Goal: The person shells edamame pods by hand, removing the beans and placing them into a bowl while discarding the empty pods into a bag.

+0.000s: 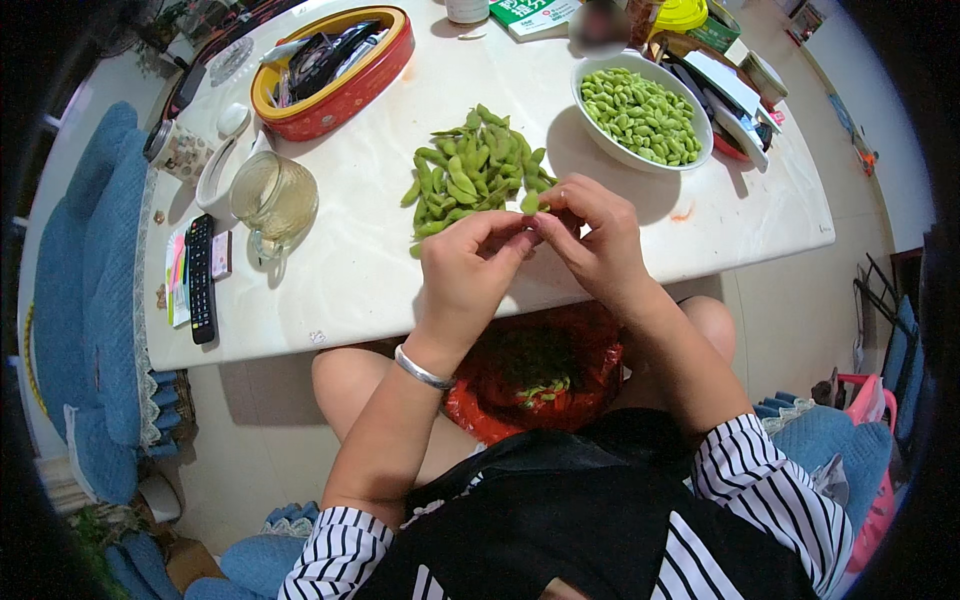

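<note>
My left hand (474, 259) and my right hand (596, 225) meet over the table's front edge, fingertips together. Between them is a green soybean pod (531, 202), pinched at its ends; part of it is hidden by my fingers. Just beyond lies a loose pile of unshelled edamame pods (472, 169) on the tabletop. To the right of the pile, a white bowl (589, 135) holds many shelled green beans (637, 116). Below my hands, between my knees, a red plastic bag (480, 405) sits open with some green pod shells (546, 391) inside.
On the left of the white table (360, 247) are a glass mug of pale liquid (274, 195), a black remote control (201, 277) and a patterned cup (176, 154). A red oval box (337, 112) holds assorted items at the back. Clutter and a book (532, 19) stand at the far right.
</note>
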